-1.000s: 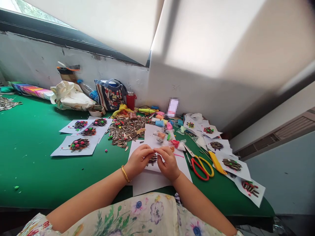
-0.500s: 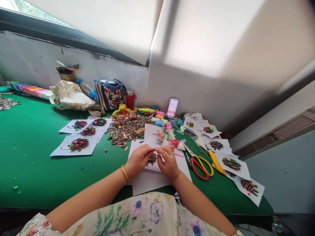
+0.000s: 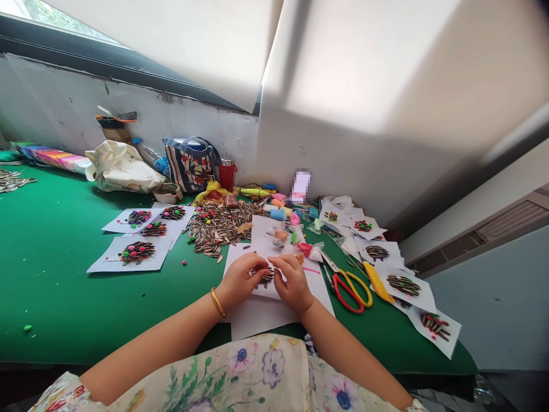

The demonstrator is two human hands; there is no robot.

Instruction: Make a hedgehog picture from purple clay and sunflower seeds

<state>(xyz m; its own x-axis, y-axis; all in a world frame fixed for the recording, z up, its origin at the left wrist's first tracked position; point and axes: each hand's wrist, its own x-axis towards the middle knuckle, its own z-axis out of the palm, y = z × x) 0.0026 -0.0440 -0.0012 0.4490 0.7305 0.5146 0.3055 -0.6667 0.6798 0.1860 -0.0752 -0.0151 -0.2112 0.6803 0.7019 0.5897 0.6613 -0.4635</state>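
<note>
My left hand [image 3: 242, 277], a gold bangle on its wrist, is closed with thumb and fingertips together. Opposite it, my right hand [image 3: 295, 284] is also pinched, its fingertips close to those of the left. Whatever either hand holds is too small to make out. Below the fingers, partly hidden by them, is a hedgehog shape of sunflower seeds [image 3: 266, 277] on a white sheet of paper [image 3: 257, 321]. Beyond my left hand lies a heap of striped sunflower seeds [image 3: 225, 226]. Small bags of coloured clay [image 3: 281, 234] rest on paper beyond my right hand.
Scissors [image 3: 349, 286] with red and yellow handles lie right of the paper, near a yellow cutter-like tool [image 3: 378, 282]. Decorated hedgehog cards are at left [image 3: 136, 252] and right [image 3: 403, 286]. Bags [image 3: 193, 166] and a red flask [image 3: 227, 175] stand along the wall.
My left fingertips have dropped slightly and drawn a little away from the right ones. My right hand has hardly moved, and the things on the table look the same.
</note>
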